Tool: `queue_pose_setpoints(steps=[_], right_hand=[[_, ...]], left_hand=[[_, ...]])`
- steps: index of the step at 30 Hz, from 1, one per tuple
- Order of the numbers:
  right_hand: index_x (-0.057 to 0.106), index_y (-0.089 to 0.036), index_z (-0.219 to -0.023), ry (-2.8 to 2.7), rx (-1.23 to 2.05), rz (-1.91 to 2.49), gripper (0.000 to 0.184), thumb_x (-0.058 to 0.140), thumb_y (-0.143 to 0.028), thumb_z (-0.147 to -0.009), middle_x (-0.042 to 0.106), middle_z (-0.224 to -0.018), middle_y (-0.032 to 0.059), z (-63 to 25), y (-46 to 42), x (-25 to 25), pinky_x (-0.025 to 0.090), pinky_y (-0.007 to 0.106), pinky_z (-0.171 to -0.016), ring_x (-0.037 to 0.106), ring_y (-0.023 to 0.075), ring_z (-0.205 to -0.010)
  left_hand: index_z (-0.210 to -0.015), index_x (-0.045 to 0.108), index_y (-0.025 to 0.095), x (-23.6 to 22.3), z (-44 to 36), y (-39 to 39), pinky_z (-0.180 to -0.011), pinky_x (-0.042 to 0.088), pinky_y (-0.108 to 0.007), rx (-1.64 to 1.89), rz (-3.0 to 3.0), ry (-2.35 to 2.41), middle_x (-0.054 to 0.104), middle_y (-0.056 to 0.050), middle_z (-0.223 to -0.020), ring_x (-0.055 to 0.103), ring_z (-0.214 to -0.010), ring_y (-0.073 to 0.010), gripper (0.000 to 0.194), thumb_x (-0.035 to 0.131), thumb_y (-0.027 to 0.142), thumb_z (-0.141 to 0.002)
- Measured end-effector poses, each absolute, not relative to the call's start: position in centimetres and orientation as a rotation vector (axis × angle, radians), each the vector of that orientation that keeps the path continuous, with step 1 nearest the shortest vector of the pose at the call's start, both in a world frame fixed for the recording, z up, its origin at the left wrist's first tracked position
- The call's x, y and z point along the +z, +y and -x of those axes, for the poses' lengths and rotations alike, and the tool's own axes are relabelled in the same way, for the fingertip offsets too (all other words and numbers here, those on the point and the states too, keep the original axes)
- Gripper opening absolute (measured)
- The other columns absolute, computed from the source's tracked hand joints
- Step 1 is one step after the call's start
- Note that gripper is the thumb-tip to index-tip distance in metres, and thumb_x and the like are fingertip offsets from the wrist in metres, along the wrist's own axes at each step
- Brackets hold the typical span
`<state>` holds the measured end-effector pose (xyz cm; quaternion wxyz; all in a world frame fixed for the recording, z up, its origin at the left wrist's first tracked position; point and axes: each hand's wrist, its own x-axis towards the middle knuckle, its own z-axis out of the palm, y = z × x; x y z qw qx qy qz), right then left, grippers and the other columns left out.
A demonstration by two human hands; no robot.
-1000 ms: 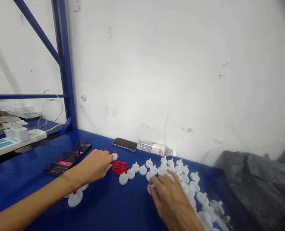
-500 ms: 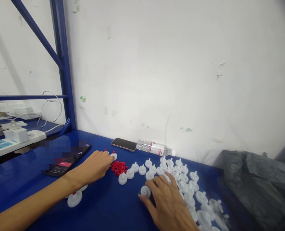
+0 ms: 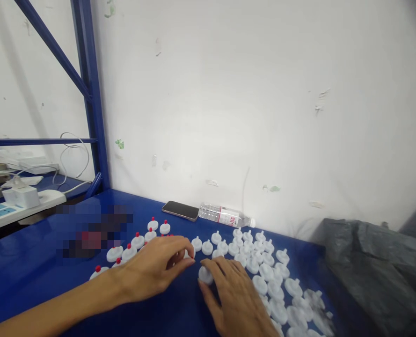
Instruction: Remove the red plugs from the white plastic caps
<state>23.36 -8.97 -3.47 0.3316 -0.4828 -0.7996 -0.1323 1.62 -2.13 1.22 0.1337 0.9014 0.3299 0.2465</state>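
Observation:
My left hand (image 3: 158, 264) is closed in a pinch, with a bit of red at its fingertips that looks like a small red cap (image 3: 193, 257). Just right of it, my right hand (image 3: 234, 295) grips a white round plastic piece (image 3: 205, 275) between thumb and fingers. Behind my left hand stand several white pieces with red caps on their stems, one a capped piece (image 3: 164, 227). The heap of loose red caps is mostly hidden by that hand. Many uncapped white pieces (image 3: 275, 289) with bare stems lie around and right of my right hand.
Against the wall lie a phone (image 3: 180, 210) and a clear plastic bottle (image 3: 225, 216). A dark grey plastic bag (image 3: 372, 271) lies at the right. On the left are a blurred-out patch on the blue table (image 3: 151, 311), a power strip (image 3: 49, 200) and a blue metal frame (image 3: 94, 93).
My left hand has come right from the red cap heap toward my right hand, uncovering the capped pieces at the left. My right hand has shifted slightly left with its white piece.

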Motion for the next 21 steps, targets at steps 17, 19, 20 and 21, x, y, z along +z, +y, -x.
queue_pose_setpoints(steps=[17, 19, 20, 21], right_hand=[[0.065, -0.021, -0.116, -2.086, -0.372, 1.221, 0.029, 0.064, -0.018, -0.088, 0.073, -0.101, 0.0042, -23.1, -9.1, -2.6, 0.058, 0.042, -0.086, 0.07, 0.0243, -0.093], [0.065, -0.022, -0.113, -2.051, -0.388, 1.219, 0.028, 0.066, -0.018, -0.086, 0.073, -0.1, 0.0039, -23.2, -9.1, -2.5, 0.06, 0.04, -0.083, 0.071, 0.0244, -0.091], [0.066, -0.023, -0.111, -2.038, -0.399, 1.218, 0.027, 0.069, -0.019, -0.085, 0.073, -0.1, 0.0034, -23.3, -9.0, -2.4, 0.061, 0.039, -0.081, 0.072, 0.0241, -0.09], [0.066, -0.024, -0.11, -2.034, -0.414, 1.212, 0.026, 0.071, -0.021, -0.085, 0.074, -0.101, 0.0028, -23.4, -9.0, -2.4, 0.062, 0.037, -0.079, 0.073, 0.0234, -0.089]], left_hand=[[-0.104, 0.062, 0.034, -1.8, -2.4, -3.0, -0.07, 0.051, -0.029, 0.93, -2.562, 0.83, 0.074, 0.006, -0.091, 0.068, -0.075, -0.0159, 0.008, 0.055, 0.035, -0.1], [-0.102, 0.061, 0.033, -1.3, -2.5, -3.0, -0.068, 0.051, -0.028, 0.874, -2.536, 0.839, 0.073, 0.006, -0.091, 0.068, -0.074, -0.0147, 0.006, 0.055, 0.034, -0.1], [-0.102, 0.061, 0.032, -1.0, -2.5, -3.0, -0.068, 0.05, -0.028, 0.851, -2.542, 0.85, 0.073, 0.006, -0.092, 0.068, -0.075, -0.0146, 0.006, 0.055, 0.034, -0.1], [-0.102, 0.06, 0.032, -0.8, -2.4, -3.1, -0.069, 0.05, -0.028, 0.831, -2.565, 0.864, 0.072, 0.006, -0.093, 0.068, -0.076, -0.0149, 0.007, 0.054, 0.034, -0.101]])
